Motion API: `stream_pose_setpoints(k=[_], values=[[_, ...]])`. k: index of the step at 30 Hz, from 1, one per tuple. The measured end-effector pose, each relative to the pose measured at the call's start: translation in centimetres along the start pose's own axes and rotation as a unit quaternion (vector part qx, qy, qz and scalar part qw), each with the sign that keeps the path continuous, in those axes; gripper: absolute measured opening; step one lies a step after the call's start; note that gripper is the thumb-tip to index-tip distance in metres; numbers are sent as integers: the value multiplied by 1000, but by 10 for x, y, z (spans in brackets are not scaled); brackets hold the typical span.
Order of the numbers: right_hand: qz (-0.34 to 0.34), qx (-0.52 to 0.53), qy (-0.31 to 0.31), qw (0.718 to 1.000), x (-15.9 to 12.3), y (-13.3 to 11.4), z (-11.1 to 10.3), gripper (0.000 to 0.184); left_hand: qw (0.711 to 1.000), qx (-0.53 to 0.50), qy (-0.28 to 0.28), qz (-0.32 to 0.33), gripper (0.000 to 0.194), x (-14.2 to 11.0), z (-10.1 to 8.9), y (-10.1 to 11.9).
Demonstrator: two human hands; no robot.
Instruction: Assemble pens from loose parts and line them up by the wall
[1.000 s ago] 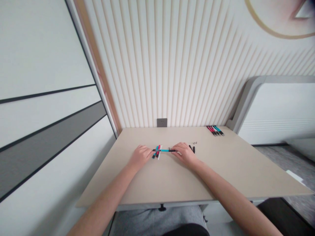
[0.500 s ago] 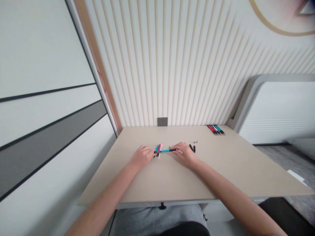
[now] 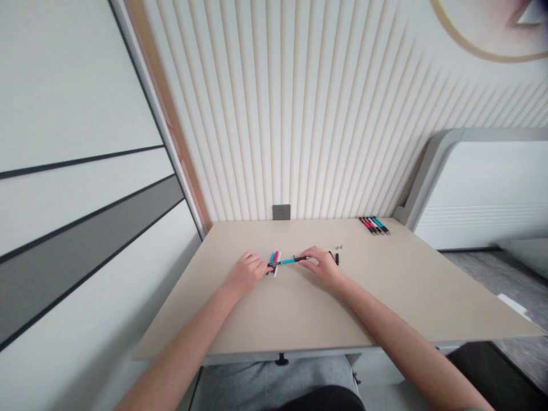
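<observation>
In the head view, the pen (image 3: 287, 261) is lying between the two hands, its long axis running from left to right, with the right end sitting slightly farther from the body. The left hand (image 3: 246, 275) is pinching the black end, fingers closed around it. The right hand (image 3: 323, 268) is gripping the opposite, tipped end between thumb and fingers. Neither hand is nearer; each is touching its own end.

Just beside the left fingertips, a blue barrel (image 3: 272, 257), a red barrel (image 3: 276, 256) and a white rod (image 3: 276, 272) are lying beneath the pen's line, crossing it at a steep angle and crowding the space between the hands. Just right of the right hand, black parts (image 3: 337, 260) are resting, one partly covered by that hand; beyond them, small grey pieces (image 3: 338, 248) are lying, seemingly metal, though too small to identify firmly. Farther off to the right hand's far right, a row of pens (image 3: 374, 225) is lying near the wall, standing in neither hand's way.
</observation>
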State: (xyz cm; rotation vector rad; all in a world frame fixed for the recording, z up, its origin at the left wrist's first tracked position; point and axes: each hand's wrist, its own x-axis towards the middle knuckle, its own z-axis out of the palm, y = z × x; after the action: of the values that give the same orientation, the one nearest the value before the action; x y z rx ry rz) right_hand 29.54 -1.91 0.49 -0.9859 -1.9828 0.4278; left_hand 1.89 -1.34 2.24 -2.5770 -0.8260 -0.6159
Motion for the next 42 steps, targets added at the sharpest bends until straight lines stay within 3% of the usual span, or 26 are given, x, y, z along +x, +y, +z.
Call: stream_pose_setpoints(k=[3,9,17,25,34,42], values=[[0,2,8,1000,0,-2,-1,17,1000,14,14,-21,34,1,-3,-1],[-1,-1,-8,1000,1,-8,-1,17,1000,10,5,-1,35,1,-4,-2],[10,-6,1,1000,2,2,-6,17,996,-22,25,-87,32,-1,1,-7],[8,5,-19,1000,0,3,-3,18,999,-33,-25,-29,22,0,6,-3],[25,-24,-29,999,-1,2,-9,19,996,-43,-2,-74,20,-4,7,-10],[57,-38,-36,997,-1,8,-6,17,996,-51,11,-76,25,-4,5,-10]])
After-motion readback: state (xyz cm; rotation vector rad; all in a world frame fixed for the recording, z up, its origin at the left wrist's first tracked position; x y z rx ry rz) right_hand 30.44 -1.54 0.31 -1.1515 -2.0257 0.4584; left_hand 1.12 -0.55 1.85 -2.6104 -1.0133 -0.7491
